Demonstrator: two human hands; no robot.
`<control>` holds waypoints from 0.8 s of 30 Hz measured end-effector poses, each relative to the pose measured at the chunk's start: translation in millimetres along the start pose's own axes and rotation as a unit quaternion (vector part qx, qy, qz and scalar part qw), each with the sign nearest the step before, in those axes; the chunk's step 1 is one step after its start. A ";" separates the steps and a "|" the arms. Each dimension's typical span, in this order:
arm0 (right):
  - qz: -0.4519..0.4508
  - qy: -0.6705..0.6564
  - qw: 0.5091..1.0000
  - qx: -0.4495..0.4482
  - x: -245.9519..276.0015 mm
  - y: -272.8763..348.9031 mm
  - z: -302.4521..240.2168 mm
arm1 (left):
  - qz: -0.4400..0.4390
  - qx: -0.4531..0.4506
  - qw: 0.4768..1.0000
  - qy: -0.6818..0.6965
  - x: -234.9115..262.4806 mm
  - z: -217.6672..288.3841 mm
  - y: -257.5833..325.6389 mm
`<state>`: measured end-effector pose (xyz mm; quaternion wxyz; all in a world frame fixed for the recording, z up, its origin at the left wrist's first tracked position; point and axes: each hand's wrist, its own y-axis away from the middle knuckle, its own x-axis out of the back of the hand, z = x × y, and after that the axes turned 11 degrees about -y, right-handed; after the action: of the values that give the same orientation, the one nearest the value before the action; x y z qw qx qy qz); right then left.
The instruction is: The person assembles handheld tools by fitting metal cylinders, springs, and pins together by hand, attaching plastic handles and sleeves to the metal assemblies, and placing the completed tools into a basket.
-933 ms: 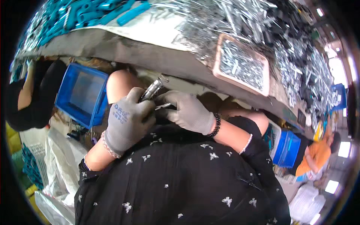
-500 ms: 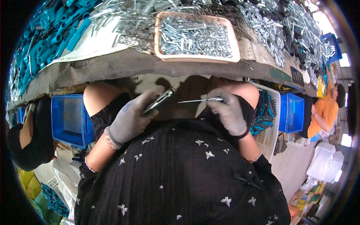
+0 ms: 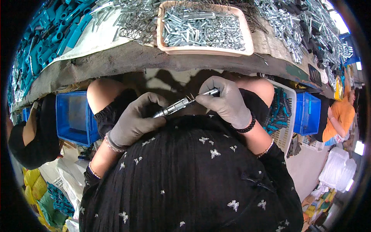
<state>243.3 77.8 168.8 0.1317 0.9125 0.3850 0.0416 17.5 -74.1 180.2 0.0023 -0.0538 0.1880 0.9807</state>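
Both gloved hands up front, over the lap, just below the tabletop (image 3: 102, 33) edge. Left hand (image 3: 164, 111) carries a slotted metal cylinder (image 3: 176, 107): its lower-left end sits between thumb and fingers, thumb on the near side, forefinger on the far side; fingertip contact on the cylinder is hard to tell. Cylinder is tilted, free end pointing up and right toward the right hand (image 3: 199, 98). Right hand has thumb and forefinger pinched together on a small metal piece (image 3: 211, 92), which sticks out past the far side of the fingers. Thin metal points (image 3: 192, 97) show between those fingertips and the cylinder's free end; can't tell if they touch it. So the cylinder spans most of the gap between the hands, lower end in the left, upper end just beside the right fingertips. Beyond, on the tabletop: pale tray (image 3: 206, 51) of small metal pieces (image 3: 185, 33), wire springs (image 3: 137, 25) to its left, teal parts (image 3: 50, 40) at far left. Below, blue bin (image 3: 73, 135) left of the knees, crate of teal pieces (image 3: 277, 114) to the right.
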 end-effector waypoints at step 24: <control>-0.040 0.037 0.985 0.166 -31.7 -3.2 18.6 | 0.012 -0.016 0.997 -0.069 4.6 -11.1 -11.9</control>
<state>222.2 53.4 150.9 -0.0342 0.9035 0.4272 0.0053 14.4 -67.2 165.0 0.0023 0.0167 0.1723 0.9849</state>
